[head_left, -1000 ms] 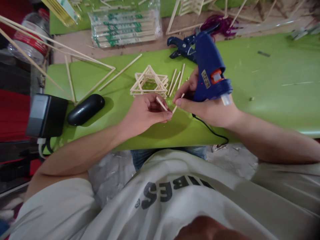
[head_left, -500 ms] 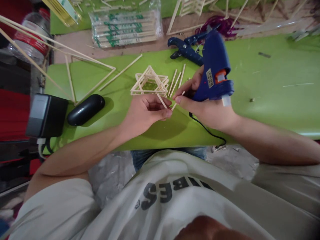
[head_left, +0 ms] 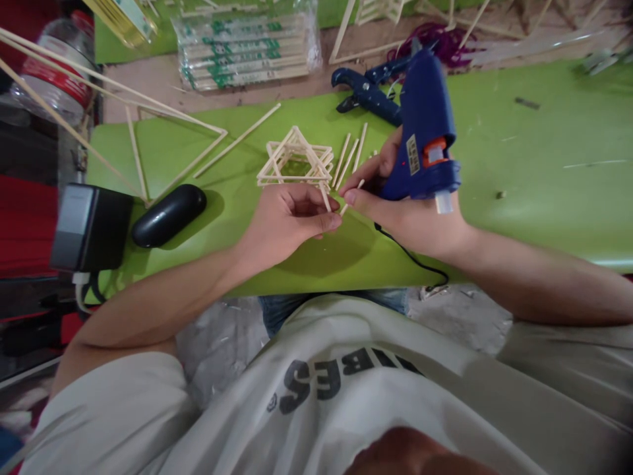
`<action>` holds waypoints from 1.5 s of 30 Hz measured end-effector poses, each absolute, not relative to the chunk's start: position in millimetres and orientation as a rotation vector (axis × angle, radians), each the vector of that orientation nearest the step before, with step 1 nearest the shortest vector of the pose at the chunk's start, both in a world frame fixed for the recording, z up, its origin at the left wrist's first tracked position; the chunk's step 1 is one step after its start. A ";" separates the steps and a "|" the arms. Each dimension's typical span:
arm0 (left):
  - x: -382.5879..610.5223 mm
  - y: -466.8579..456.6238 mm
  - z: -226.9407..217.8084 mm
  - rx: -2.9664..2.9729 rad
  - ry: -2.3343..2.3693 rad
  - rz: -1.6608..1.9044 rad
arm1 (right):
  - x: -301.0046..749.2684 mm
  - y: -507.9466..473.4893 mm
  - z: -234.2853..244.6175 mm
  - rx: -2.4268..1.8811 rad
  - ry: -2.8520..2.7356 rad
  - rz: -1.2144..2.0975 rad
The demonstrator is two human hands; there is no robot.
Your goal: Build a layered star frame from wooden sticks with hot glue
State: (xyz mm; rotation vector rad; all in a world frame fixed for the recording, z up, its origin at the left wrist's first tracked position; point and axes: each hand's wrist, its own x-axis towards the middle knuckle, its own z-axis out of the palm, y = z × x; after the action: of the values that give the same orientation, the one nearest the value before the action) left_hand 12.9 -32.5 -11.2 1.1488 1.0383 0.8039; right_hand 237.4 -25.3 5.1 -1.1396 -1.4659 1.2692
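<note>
Between the thumb and fingers of my left hand is a short wooden stick, its lower end at the fingertips. My right hand is wrapped round the handle of a blue hot glue gun, whose rear end with a clear glue stick points back toward me. The same hand's thumb and forefinger pinch another short wooden stick, angled down to my left fingertips. The two sticks' lower ends are close together; whether they touch I cannot tell. Just beyond lies a star-shaped stick frame, beside several loose sticks.
Blue cutting pliers lie behind the glue gun. Left stand a black power adapter, a black oval case and a large stick frame. Bagged sticks lie at the back. A black cord crosses the green table.
In my left fingers the stick has turned to stand steeper. Both hands keep nearly the same place, and the glue gun stays in my right hand.
</note>
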 end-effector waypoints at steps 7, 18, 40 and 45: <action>14.6 -32.3 -11.8 1.154 1.040 0.817 | 236.8 -25.3 6.2 -1.136 -1.461 1.289; 12.4 -30.0 -9.6 1.080 0.981 0.748 | 238.0 -21.4 6.7 -1.065 -1.497 1.358; 13.3 -30.1 -4.3 1.127 1.032 0.728 | 224.4 -3.8 -20.3 -0.871 -1.405 1.441; 11.5 -36.7 0.0 1.168 1.045 0.782 | 223.9 -10.6 -15.3 -0.840 -1.450 1.386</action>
State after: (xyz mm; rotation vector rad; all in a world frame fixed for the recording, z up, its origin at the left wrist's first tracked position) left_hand 11.5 -36.7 0.0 1.1677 1.0448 0.7818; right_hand 223.9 -10.6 -15.3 -0.8395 -1.4503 1.3859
